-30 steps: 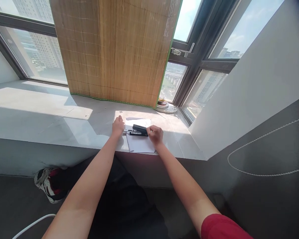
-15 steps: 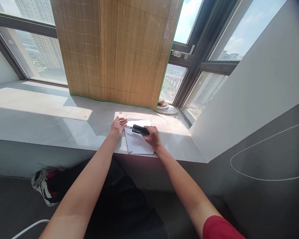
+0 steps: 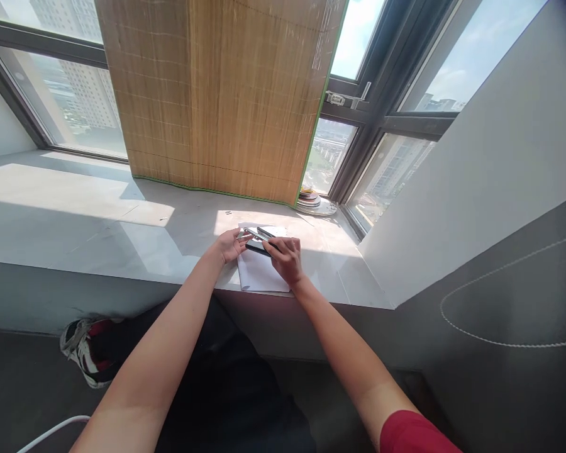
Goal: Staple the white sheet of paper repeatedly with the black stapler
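Over the sheets of white paper (image 3: 263,274) on the sill, my right hand (image 3: 287,259) is closed round a black stapler (image 3: 258,247). The stapler is opened up, with its metal staple channel (image 3: 255,233) showing apart from the black parts. At its front end is my left hand (image 3: 231,245), palm turned up and fingers apart, the fingertips close to the metal tip. Whether they touch it I cannot tell. My right fingers hide the stapler's rear end.
A bamboo blind (image 3: 217,100) hangs in front of the window behind the sill (image 3: 99,233). Stacked round items (image 3: 315,204) stand in the far right corner. A beaded cord (image 3: 471,340) loops at the right. My shoe (image 3: 82,352) is below left.
The stapler has been turned and opened, so its metal channel shows. My left hand has moved slightly right, and its fingers are now at the stapler's front end.
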{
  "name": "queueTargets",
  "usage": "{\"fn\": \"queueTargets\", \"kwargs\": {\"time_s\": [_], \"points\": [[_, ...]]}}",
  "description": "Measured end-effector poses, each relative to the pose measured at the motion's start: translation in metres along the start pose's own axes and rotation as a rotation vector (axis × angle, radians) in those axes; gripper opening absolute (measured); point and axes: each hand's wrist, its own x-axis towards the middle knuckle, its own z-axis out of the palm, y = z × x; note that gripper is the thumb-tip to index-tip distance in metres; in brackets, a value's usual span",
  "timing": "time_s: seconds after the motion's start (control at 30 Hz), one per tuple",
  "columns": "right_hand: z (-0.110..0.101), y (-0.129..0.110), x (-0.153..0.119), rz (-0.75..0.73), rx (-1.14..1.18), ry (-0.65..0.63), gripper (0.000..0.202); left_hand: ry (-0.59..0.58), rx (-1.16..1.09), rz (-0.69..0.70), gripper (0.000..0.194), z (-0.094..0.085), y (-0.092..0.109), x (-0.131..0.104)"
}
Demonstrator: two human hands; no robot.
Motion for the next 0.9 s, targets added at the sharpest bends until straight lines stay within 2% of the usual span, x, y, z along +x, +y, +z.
{"fn": "queueTargets", "kwargs": {"time_s": [0.1,0.17,0.27,0.33,0.4,0.5,0.57,0.7,0.8,0.9], "points": [[0.000,0.001,0.001,0.141,0.038,0.070,0.024,0.143,-0.030,0.002,0.017,0.000,0.001,0.002],[0.000,0.002,0.002,0.240,0.052,0.101,0.013,0.239,-0.027,0.081,0.022,-0.001,0.003,0.000],[0.003,0.003,0.003,0.308,0.075,0.007,0.015,0.314,0.068,0.283,0.027,-0.002,0.008,-0.005],[0.007,0.004,0.002,0.327,0.125,-0.081,0.019,0.308,0.148,0.431,0.030,-0.002,0.011,-0.010],[0.011,0.005,0.002,0.353,0.201,-0.137,0.023,0.262,0.192,0.516,0.032,0.001,0.012,-0.014],[0.012,0.006,0.004,0.378,0.335,-0.197,0.024,0.162,0.245,0.571,0.037,0.005,0.012,-0.018],[0.008,0.005,0.006,0.369,0.375,-0.130,0.024,0.072,0.296,0.606,0.036,0.007,0.011,-0.020],[-0.002,0.001,0.011,0.296,0.299,0.108,0.033,-0.156,0.433,0.665,0.034,0.011,0.013,-0.028],[-0.004,-0.002,0.011,0.151,0.333,0.103,0.027,-0.315,0.589,0.616,0.039,0.015,0.017,-0.037],[-0.001,-0.005,0.007,0.076,0.351,0.093,0.023,-0.368,0.657,0.568,0.045,0.018,0.021,-0.044]]}}
